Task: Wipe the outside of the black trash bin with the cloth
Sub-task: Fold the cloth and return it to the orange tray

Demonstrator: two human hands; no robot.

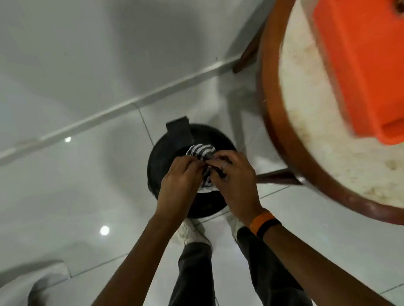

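A round black trash bin (pixel 162 156) stands on the white tiled floor right in front of my feet, seen from straight above, with a flat black tab at its far rim. Over its top I hold a black-and-white striped cloth (pixel 202 151), bunched up. My left hand (pixel 181 181) and my right hand (pixel 234 181) are side by side, both with fingers pinched on the cloth. My hands and the cloth hide the middle of the bin's top.
A round table (pixel 315 129) with a brown wooden rim stands close on the right, an orange plastic box (pixel 367 55) on it. One table leg (pixel 278 178) reaches the floor beside the bin. The white wall (pixel 91 52) rises just behind the bin.
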